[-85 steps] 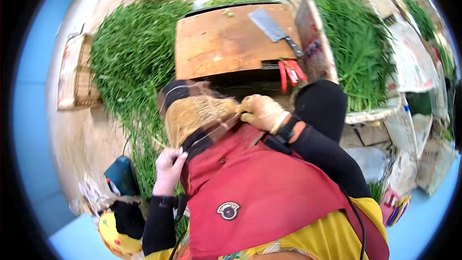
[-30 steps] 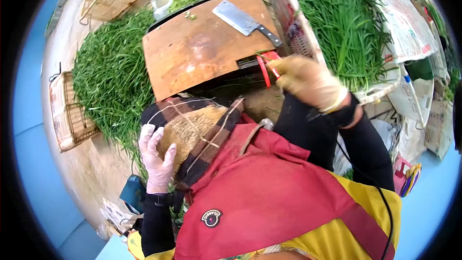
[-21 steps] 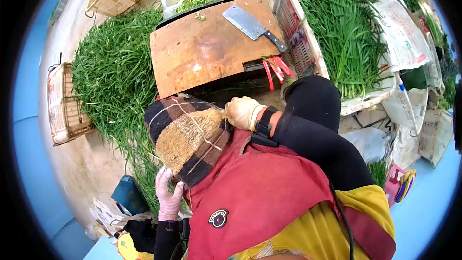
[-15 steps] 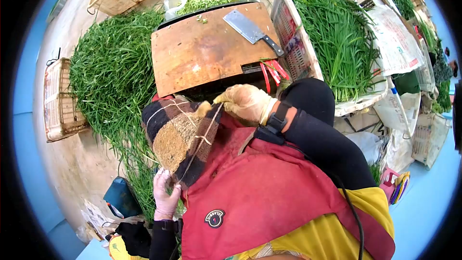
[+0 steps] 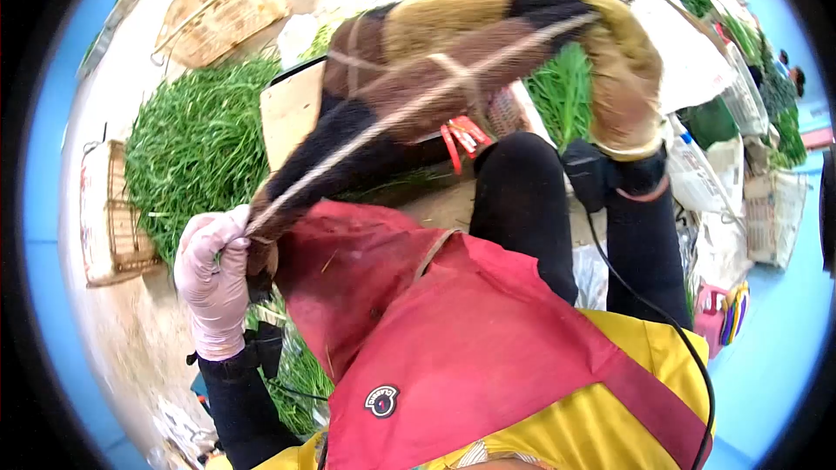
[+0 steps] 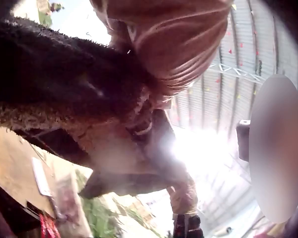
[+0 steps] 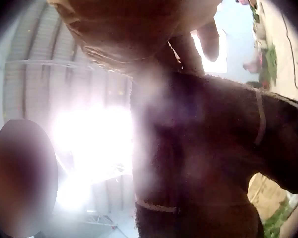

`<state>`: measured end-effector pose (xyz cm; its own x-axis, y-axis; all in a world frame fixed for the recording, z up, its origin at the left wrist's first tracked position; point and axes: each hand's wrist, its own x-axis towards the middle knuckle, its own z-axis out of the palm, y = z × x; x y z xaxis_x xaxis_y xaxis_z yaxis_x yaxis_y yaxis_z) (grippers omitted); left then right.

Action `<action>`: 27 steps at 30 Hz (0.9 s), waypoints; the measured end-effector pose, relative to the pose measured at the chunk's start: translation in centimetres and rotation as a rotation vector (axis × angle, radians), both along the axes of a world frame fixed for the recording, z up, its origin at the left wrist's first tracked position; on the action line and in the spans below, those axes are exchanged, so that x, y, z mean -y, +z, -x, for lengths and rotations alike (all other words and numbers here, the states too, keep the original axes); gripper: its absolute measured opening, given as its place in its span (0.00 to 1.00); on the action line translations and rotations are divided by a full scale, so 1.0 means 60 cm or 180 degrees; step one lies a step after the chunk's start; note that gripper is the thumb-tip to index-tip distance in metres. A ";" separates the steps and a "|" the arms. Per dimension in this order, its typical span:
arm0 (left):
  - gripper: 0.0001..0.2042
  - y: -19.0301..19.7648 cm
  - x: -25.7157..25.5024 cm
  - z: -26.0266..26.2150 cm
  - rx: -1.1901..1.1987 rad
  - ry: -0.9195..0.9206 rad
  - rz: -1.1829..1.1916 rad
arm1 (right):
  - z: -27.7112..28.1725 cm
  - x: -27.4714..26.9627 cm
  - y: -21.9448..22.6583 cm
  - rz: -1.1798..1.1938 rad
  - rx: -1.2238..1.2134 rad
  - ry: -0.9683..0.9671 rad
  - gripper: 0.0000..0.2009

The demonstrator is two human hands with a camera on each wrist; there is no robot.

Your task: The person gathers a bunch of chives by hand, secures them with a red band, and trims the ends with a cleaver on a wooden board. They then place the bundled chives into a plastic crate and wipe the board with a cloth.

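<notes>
A checked towel (image 5: 418, 78) in brown, black and tan with pale stripes is stretched slantwise in the air between both hands, blurred by motion. At its lower left end my gloved left hand (image 5: 213, 283) pinches a corner between thumb and fingers. My right hand (image 5: 627, 87), in a yellowish glove, grips the upper right end; its fingertips are partly behind the cloth in the head view. Beneath the towel lies a wooden board (image 5: 292, 113), mostly covered. The left wrist view shows the cleaver's blade (image 6: 40, 176) on it.
Cut green leaves (image 5: 196, 157) are heaped at the left beside a woven basket (image 5: 113, 218). Another basket (image 5: 222, 9) stands behind. Red strips (image 5: 466, 135) hang at the board's right corner. More greens (image 5: 562, 91) fill a crate at the right. A red apron (image 5: 488, 331) covers the lap.
The towel has been lifted from the lap and stretched out above the board. My right hand has swung up and to the right, my left hand up and to the left.
</notes>
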<state>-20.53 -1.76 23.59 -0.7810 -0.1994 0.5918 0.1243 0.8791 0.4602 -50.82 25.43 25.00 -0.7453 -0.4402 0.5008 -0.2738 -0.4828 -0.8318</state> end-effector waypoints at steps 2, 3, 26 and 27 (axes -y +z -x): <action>0.07 0.006 -0.040 0.052 -0.0039 -0.0381 -0.0141 | -0.018 -0.077 0.037 0.0071 -0.0536 0.0052 0.13; 0.07 0.003 -0.060 0.069 0.0016 -0.0642 -0.0144 | -0.025 -0.116 0.038 -0.0209 -0.0825 -0.0598 0.14; 0.25 -0.411 -0.203 0.207 0.3989 -0.2172 -0.2518 | -0.037 -0.195 -0.163 -0.3126 -0.0907 -0.0463 0.15; 0.24 -0.413 -0.191 0.215 0.3984 -0.2010 -0.2974 | -0.027 -0.156 -0.179 -0.2804 -0.0816 -0.0379 0.14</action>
